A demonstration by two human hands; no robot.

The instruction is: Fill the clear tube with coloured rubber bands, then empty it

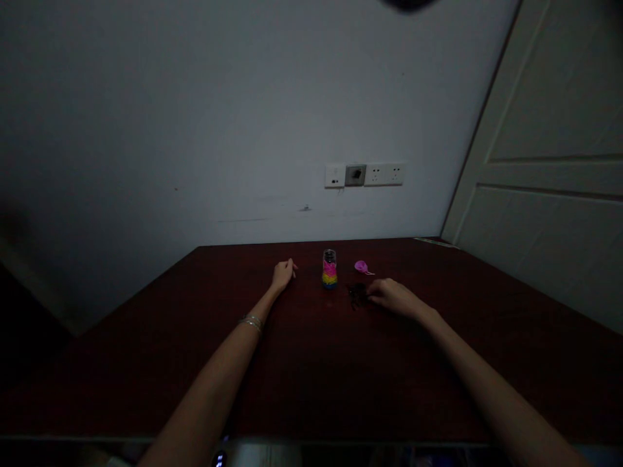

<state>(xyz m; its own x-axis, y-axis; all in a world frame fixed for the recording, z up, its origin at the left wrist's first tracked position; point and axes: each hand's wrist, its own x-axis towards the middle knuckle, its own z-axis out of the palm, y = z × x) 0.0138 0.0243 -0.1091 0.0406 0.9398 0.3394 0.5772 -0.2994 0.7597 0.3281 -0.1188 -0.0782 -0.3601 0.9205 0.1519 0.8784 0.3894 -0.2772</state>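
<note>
A small clear glass jar (329,271) stands upright on the table, filled in blue, yellow and pink layers with something dark near its mouth. To the right of it lies a loose pile of thin, dark, curly pieces (357,295), too dim to name surely. My right hand (393,296) reaches the pile's right side, fingertips drawn together among the pieces; what they pinch is hidden. My left hand (283,274) rests on the wood left of the jar, fingers curled in, holding nothing visible. Behind the pile is a small pink round piece (361,266) with a light tail.
The dark red-brown table (311,370) reaches back to a pale wall. Wall sockets (364,175) sit above its far edge. A panelled white door (549,175) rises at the right. Bracelets (252,322) circle my left wrist.
</note>
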